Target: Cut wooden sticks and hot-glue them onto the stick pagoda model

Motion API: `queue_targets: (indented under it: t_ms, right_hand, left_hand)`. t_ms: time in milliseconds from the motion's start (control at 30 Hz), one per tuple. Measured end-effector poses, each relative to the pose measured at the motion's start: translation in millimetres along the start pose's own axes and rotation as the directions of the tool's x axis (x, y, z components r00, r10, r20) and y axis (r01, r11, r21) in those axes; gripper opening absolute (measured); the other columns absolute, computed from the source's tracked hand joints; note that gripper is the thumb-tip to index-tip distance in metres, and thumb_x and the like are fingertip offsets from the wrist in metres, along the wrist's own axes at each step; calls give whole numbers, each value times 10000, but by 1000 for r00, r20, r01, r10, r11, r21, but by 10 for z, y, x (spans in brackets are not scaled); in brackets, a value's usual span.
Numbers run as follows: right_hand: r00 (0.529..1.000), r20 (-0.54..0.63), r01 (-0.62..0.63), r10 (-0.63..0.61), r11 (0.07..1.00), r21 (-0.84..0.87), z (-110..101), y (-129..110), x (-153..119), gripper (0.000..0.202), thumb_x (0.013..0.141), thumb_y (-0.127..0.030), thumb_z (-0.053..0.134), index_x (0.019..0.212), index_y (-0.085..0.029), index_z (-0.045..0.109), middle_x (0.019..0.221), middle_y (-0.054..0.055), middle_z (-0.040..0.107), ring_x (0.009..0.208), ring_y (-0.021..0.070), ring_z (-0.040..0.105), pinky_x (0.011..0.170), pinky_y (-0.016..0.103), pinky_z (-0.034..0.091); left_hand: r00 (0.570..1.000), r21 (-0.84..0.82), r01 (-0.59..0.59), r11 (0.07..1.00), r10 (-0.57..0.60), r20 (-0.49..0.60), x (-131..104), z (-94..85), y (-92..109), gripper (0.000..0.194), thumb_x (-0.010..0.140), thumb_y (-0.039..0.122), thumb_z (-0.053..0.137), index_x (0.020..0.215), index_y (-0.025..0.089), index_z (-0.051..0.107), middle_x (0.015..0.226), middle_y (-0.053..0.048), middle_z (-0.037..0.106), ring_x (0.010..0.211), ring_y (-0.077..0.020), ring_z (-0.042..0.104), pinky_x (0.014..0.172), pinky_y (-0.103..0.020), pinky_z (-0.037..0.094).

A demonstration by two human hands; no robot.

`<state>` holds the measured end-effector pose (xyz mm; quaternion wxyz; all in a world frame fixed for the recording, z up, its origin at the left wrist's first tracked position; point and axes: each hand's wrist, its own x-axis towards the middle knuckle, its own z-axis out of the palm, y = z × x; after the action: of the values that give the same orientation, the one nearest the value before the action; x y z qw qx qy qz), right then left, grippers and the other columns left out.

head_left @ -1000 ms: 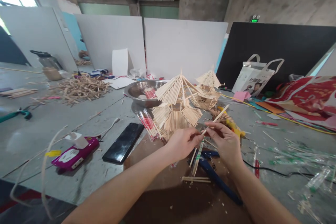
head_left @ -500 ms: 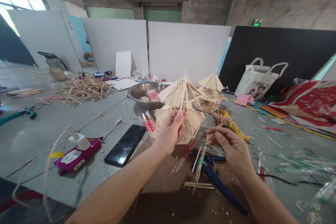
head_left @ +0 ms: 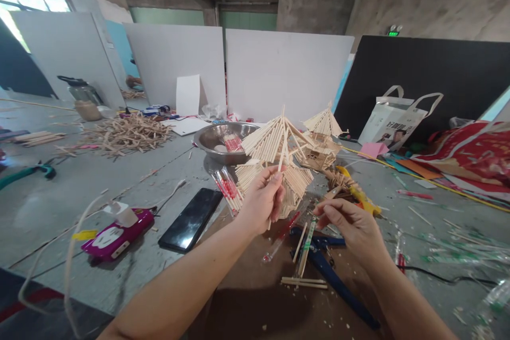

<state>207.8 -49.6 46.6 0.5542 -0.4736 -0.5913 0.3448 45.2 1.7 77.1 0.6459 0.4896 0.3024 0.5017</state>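
My left hand is closed on a thin wooden stick, which slants up in front of the stick model with its pointed roof. To the right, my right hand has bent fingers, with thumb and fingertips close together. Whatever these fingertips hold, if anything, is too small to make out. Just below them lies a green-marked wrapper with sticks, beside blue-handled pliers. Short sticks and a red-and-clear tube rest on the brown board.
Left of the model are a black phone, a purple power strip and a steel bowl. A second stick model, a yellow-handled tool and a white bag stand or lie to the right. Sticks are heaped back left.
The stick in my left hand now leans more to the right, and its lower end shows below the hand. My right hand has shifted slightly down and right. The whole view has shifted a little.
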Motion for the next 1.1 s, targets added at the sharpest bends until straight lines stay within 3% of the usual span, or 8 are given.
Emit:
queue_targets:
  t_ms: [233, 433, 900, 1100]
  right_hand:
    - [997, 56, -48, 49, 999, -15, -10, -31, -13, 179, 740, -339, 508, 746, -180, 589, 690, 17, 616, 556, 106, 559, 557, 222, 448]
    - [996, 80, -45, 46, 999, -10, -21, -47, -20, 167, 741, -334, 514, 750, -188, 595, 671, 6, 617, 546, 91, 550, 546, 204, 438]
    - [994, 96, -53, 58, 997, -53, -17, -57, -15, 193, 741, -352, 508, 742, -178, 592, 653, 11, 609, 546, 94, 536, 538, 208, 433]
    - [992, 112, -58, 62, 998, -39, -25, -52, -15, 203, 747, -357, 499, 752, -176, 591, 662, 15, 610, 549, 97, 538, 538, 214, 436]
  left_hand:
    - [999, 87, -16, 996, 20, -46, -12, -16, 11, 353, 757, 378, 426, 1035, 167, 475, 353, 88, 388, 243, -50, 333, 255, -139, 228]
    - [992, 150, -48, 987, 65, -109, 21, -40, -28, 328, 756, 391, 436, 979, 164, 512, 329, 104, 333, 226, -27, 255, 250, -134, 172]
    - [987, 100, -91, 991, 103, -121, 69, -60, -68, 303, 731, 339, 470, 984, 174, 480, 377, 101, 357, 265, -29, 273, 267, -136, 190]
    - [984, 117, -107, 987, 121, -127, 115, -92, -97, 255, 730, 354, 480, 886, 155, 511, 368, 96, 349, 276, -20, 276, 291, -137, 197]
